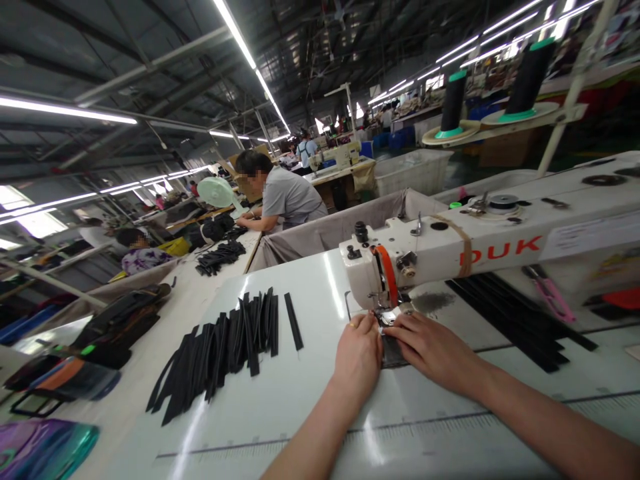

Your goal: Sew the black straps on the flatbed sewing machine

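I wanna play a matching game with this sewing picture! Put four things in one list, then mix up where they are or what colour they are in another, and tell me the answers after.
Things:
1. Thread cones
2. Fan
3. Row of black strips
4. Left hand and right hand

Places and colours:
A. On the pale table, left of both hands
B. Close together at the head of the sewing machine
C. On holders, higher than the machine
D. Pale green, near a person in grey

Right pairs: 1-C, 2-D, 3-A, 4-B
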{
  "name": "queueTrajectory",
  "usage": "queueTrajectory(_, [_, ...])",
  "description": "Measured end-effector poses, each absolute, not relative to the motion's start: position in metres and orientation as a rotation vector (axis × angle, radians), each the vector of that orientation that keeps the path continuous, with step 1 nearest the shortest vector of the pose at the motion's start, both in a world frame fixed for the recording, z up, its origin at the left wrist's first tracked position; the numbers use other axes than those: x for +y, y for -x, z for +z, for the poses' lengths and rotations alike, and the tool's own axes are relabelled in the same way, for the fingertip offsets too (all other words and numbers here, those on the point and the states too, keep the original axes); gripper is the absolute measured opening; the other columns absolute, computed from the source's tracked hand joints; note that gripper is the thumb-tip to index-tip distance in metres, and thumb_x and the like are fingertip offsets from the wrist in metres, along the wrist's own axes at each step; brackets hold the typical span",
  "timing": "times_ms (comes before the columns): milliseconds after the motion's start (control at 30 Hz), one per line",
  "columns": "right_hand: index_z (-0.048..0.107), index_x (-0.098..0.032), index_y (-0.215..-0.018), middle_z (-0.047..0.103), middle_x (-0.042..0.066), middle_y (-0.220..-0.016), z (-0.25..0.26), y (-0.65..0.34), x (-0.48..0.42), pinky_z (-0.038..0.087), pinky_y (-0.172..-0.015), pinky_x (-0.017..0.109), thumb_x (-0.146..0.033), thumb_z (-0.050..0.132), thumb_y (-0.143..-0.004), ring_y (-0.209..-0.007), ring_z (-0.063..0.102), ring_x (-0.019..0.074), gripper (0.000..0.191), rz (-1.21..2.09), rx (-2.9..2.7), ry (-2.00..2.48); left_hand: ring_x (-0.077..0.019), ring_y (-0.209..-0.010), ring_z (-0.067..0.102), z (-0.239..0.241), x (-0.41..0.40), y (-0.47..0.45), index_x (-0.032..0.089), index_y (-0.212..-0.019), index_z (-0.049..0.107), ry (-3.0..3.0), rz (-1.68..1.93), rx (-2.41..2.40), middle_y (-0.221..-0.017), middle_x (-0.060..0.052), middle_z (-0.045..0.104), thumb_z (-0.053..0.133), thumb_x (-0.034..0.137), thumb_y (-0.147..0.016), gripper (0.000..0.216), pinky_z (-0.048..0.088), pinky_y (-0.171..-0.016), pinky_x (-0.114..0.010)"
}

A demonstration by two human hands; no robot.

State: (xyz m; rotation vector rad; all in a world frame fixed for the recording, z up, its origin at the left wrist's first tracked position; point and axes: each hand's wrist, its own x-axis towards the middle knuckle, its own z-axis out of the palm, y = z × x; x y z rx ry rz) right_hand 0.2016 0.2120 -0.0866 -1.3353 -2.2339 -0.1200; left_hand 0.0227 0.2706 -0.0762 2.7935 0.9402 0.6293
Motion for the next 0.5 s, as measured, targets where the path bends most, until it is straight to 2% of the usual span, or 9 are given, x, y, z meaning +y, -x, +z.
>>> queueTrajectory(300, [0.065, -0.017, -0.113, 0.064, 0.008, -0.097, -0.0818, -0.2012, 0.2135, 0.051, -0.076, 0.04, -0.009, 0.05, -0.091, -0.088, 0.059, 0.0238, 0.027, -0.092, -2.242, 1.345, -0.0262, -0.103, 0.057, -0.0784, 0.2699, -0.0231, 0.013, -0.099, 0.064, -2.805, 0.629, 0.955, -0.11, -0.012, 0.065, 0.048, 0.012, -0.096, 0.017, 0.054, -0.094, -0.042])
queueTrajectory(500, [0.064, -0.014, -0.113, 0.063, 0.009, -0.099, -0.0869, -0.2037, 0.2146, 0.052, -0.078, 0.041, -0.011, 0.05, -0.093, -0.09, 0.059, 0.0243, 0.025, -0.089, -2.25, 1.318, -0.0261, -0.105, 0.057, -0.0781, 0.2688, -0.0226, 0.012, -0.101, 0.064, -2.791, 0.612, 1.01, -0.114, -0.011, 0.064, 0.049, 0.012, -0.095, 0.016, 0.053, -0.096, -0.041])
